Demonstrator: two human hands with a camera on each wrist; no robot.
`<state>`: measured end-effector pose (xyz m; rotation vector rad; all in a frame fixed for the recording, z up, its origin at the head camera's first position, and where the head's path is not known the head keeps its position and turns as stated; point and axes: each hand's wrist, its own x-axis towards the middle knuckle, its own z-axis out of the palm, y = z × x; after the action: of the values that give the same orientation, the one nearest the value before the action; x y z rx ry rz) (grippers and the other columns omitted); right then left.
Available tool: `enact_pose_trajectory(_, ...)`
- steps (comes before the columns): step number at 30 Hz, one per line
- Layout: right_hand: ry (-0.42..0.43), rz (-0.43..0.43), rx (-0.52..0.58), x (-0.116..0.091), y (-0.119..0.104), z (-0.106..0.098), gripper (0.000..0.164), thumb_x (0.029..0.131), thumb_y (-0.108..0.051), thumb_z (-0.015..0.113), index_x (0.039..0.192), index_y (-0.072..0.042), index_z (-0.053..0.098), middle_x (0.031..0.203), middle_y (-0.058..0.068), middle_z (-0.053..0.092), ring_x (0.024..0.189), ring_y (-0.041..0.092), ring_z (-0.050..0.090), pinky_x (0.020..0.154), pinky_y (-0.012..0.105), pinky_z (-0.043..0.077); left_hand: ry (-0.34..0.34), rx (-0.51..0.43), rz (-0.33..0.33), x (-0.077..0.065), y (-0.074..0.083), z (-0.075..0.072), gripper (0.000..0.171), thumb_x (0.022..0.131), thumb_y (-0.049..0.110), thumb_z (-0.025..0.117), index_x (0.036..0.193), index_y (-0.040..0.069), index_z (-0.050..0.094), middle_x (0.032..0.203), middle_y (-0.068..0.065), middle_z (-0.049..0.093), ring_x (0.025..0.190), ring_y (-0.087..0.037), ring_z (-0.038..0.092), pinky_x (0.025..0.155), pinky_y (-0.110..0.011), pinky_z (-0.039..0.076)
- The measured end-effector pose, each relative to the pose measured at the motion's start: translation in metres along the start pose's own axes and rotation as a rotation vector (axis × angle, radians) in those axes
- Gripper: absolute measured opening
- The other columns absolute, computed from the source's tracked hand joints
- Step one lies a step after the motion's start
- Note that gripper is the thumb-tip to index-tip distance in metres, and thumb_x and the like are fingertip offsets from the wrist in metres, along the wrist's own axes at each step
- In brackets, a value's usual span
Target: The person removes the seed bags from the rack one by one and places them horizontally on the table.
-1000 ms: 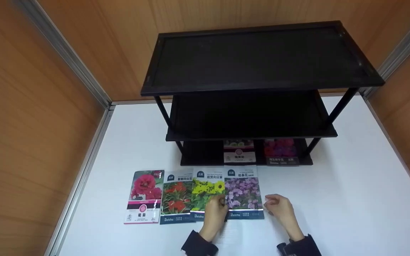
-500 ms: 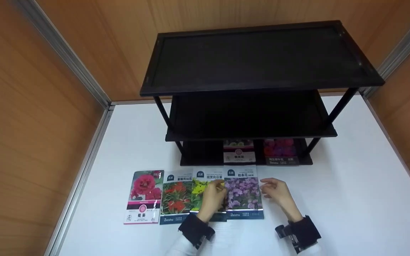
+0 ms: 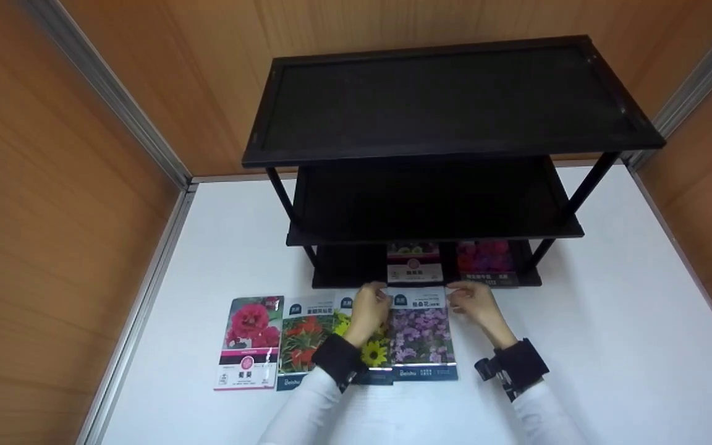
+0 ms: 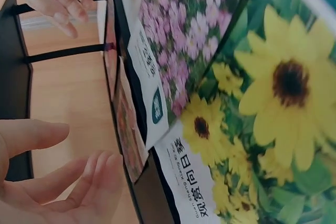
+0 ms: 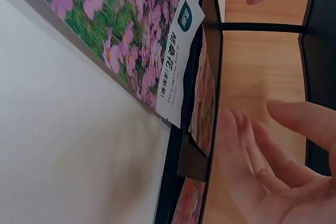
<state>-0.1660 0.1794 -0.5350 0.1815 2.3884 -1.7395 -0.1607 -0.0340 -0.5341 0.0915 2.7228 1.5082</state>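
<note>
In the head view a purple-flower seed packet [image 3: 421,337] lies flat in front of the black rack [image 3: 430,225]. My left hand [image 3: 369,312] is at its upper left corner, above the yellow sunflower seed packet [image 3: 373,353]. My right hand [image 3: 474,304] is beside its upper right corner. Both wrist views show thumb and fingers apart with nothing between them, at the left hand [image 4: 63,187] and the right hand [image 5: 283,166]. On the rack's bottom shelf, just beyond the hands, lie an upright-facing pink-banded packet [image 3: 415,269] and a red-flower packet [image 3: 486,262].
Further left on the white table [image 3: 164,346] lie a red-flower seed packet [image 3: 303,346] and a pink hollyhock-like packet [image 3: 248,343], all in one row. Wooden panels [image 3: 53,204] enclose the left, back and right sides. The rack's upper shelves overhang the bottom one.
Both hands have moved forward along the purple-flower packet's sides, from its lower half to its top edge near the rack. The packets have stayed in place.
</note>
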Motion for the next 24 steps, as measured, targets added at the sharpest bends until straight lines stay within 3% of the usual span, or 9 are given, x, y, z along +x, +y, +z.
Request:
enact_pose_trajectory(2,0.0,0.001,-0.009,0.006,0.0,0.0,0.032,0.078,0.006,0.05,0.108,0.015,0.053,0.087,0.025,0.061,0.075,0.031,0.062,0.064,0.034,0.052,-0.007,-0.001,0.002,0.005,-0.001,0.0,0.031,0.08,0.001,0.053,0.108,-0.012,0.055,0.082,-0.014,0.06,0.066,-0.021,0.056,0.059,-0.03,0.046)
enact_pose_trajectory(5,-0.004,0.011,-0.01,0.014,-0.001,-0.001,0.033,0.079,0.005,0.05,0.11,0.014,0.052,0.091,0.027,0.061,0.075,0.03,0.062,0.066,0.036,0.051,-0.019,-0.005,0.01,0.013,-0.002,0.001,0.031,0.081,0.001,0.053,0.109,-0.013,0.054,0.072,-0.009,0.058,0.055,-0.013,0.052,0.053,-0.025,0.043)
enact_pose_trajectory(9,-0.004,-0.003,0.052,0.023,-0.003,-0.002,0.032,0.078,0.006,0.05,0.109,0.016,0.052,0.09,0.03,0.06,0.073,0.03,0.063,0.067,0.037,0.051,-0.006,-0.017,0.032,0.022,-0.002,0.002,0.03,0.081,0.0,0.052,0.108,-0.014,0.054,0.051,0.005,0.04,0.04,0.002,0.027,0.042,-0.017,0.026)
enact_pose_trajectory(13,0.007,-0.052,0.138,0.031,-0.008,0.0,0.032,0.077,0.008,0.049,0.106,0.021,0.051,0.087,0.032,0.059,0.065,0.024,0.062,0.064,0.036,0.052,0.007,-0.026,0.016,0.035,-0.012,0.005,0.032,0.08,-0.002,0.047,0.109,-0.012,0.055,0.047,0.004,0.033,0.037,-0.001,0.02,0.039,-0.022,0.02)
enact_pose_trajectory(16,0.029,-0.025,0.144,0.036,-0.013,0.005,0.033,0.076,0.01,0.048,0.107,0.023,0.048,0.09,0.034,0.057,0.059,0.016,0.059,0.061,0.034,0.052,0.062,-0.007,0.081,0.072,-0.077,0.038,0.031,0.078,0.004,0.048,0.105,-0.005,0.06,0.052,0.002,0.045,0.038,-0.006,0.029,0.038,-0.023,0.025)
enact_pose_trajectory(19,0.064,0.015,0.122,0.045,-0.011,0.01,0.035,0.075,0.01,0.05,0.108,0.022,0.048,0.092,0.034,0.056,0.058,0.015,0.059,0.061,0.033,0.052,0.115,0.053,0.124,0.127,-0.178,0.089,0.027,0.077,0.015,0.053,0.101,0.007,0.064,0.068,0.003,0.059,0.047,-0.007,0.045,0.044,-0.024,0.038)
enact_pose_trajectory(20,0.071,-0.006,0.123,0.051,-0.004,0.011,0.035,0.074,0.009,0.051,0.107,0.022,0.049,0.09,0.033,0.058,0.059,0.016,0.06,0.06,0.031,0.052,0.131,0.066,0.125,0.149,-0.215,0.109,0.026,0.076,0.018,0.055,0.099,0.01,0.065,0.074,0.003,0.061,0.051,-0.007,0.048,0.047,-0.024,0.041)
enact_pose_trajectory(21,0.081,-0.013,0.12,0.058,0.004,0.012,0.035,0.073,0.008,0.051,0.106,0.021,0.05,0.088,0.031,0.059,0.061,0.019,0.06,0.061,0.032,0.052,0.135,0.085,0.114,0.166,-0.242,0.123,0.026,0.075,0.02,0.057,0.099,0.013,0.065,0.079,0.002,0.062,0.056,-0.008,0.051,0.051,-0.027,0.043)
enact_pose_trajectory(24,0.088,-0.106,0.167,0.09,0.044,0.012,0.03,0.07,0.004,0.056,0.098,0.012,0.06,0.08,0.02,0.063,0.063,0.02,0.062,0.06,0.03,0.052,0.156,0.125,0.109,0.203,-0.299,0.157,0.026,0.073,0.021,0.059,0.098,0.016,0.065,0.086,0.0,0.063,0.061,-0.01,0.054,0.058,-0.031,0.047)
